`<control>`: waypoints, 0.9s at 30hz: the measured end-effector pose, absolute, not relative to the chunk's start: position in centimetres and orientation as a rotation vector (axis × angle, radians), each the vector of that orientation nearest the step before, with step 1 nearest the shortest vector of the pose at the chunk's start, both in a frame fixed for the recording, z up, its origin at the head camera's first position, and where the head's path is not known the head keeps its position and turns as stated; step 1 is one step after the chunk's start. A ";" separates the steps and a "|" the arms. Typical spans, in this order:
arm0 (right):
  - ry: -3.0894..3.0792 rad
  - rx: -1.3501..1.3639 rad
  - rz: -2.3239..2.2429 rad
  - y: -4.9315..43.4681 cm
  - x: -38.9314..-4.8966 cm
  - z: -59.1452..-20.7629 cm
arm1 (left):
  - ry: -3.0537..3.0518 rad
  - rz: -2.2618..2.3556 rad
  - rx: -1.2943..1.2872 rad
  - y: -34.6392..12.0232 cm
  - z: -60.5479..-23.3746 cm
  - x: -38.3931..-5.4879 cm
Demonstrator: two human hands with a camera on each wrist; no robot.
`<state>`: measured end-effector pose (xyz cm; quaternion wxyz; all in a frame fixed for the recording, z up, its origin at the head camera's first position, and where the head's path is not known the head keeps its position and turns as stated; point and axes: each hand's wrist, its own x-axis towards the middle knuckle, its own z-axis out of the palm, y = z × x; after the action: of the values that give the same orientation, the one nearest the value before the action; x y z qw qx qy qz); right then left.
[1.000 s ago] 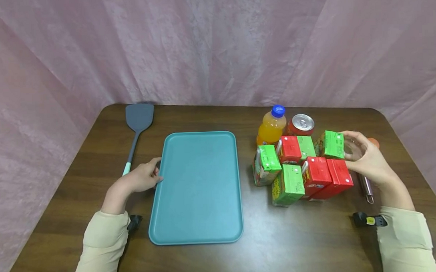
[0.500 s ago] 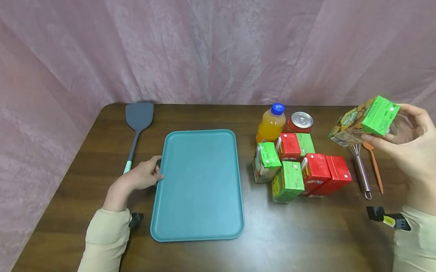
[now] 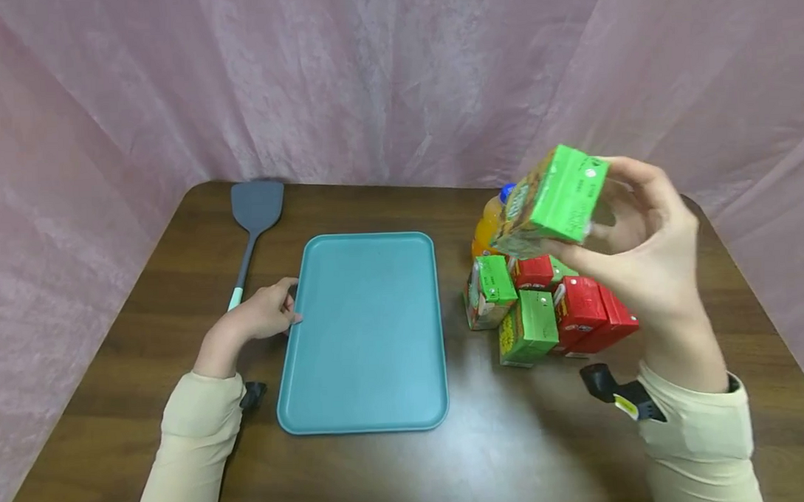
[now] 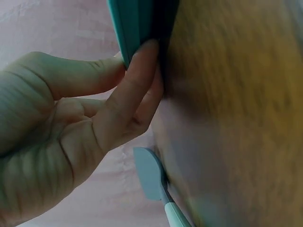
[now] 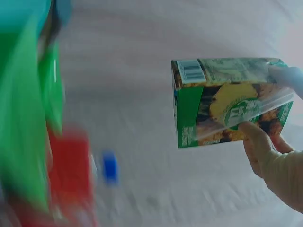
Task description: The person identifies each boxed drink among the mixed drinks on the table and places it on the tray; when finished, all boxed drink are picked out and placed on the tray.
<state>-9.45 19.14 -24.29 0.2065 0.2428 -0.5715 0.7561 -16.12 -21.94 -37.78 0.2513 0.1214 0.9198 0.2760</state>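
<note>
My left hand (image 3: 263,315) pinches the left rim of a teal rectangular tray (image 3: 365,333) lying on the table. The left wrist view shows its thumb and fingers (image 4: 120,106) on either side of the tray edge (image 4: 130,23). My right hand (image 3: 657,249) holds a green drink carton (image 3: 568,193) in the air, tilted, above the group of drinks. In the right wrist view the thumb lies across the printed face of the carton (image 5: 232,104), with fingertips on the opposite side. Below it stand green cartons (image 3: 529,322) and red cartons (image 3: 580,311), close together.
An orange juice bottle (image 3: 486,226) with a blue cap stands behind the cartons, partly covered by the held carton. A grey spatula (image 3: 257,204) with a mint handle lies left of the tray. Pink cloth (image 3: 369,82) hangs behind the wooden table (image 3: 489,455).
My right hand has lifted the green carton off the table, swung out to the right with it, then back left over the other drinks. My left hand stays at the tray rim.
</note>
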 end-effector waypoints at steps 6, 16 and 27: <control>-1.850 0.652 2.052 13.4 -10.3 -25.9 | 2.489 0.771 0.333 -21.4 -37.7 -16.3; -2.188 0.425 2.253 4.5 -14.2 -32.1 | 2.484 0.756 0.307 -21.4 -37.0 -15.9; -2.463 0.218 2.225 -0.7 -17.2 -36.2 | 2.480 0.746 0.342 -21.2 -37.5 -15.6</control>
<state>-17.22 -0.70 -36.19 -0.0925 0.0653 -0.7372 0.6661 -15.56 -21.17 -37.53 0.2615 0.1264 0.9164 0.2755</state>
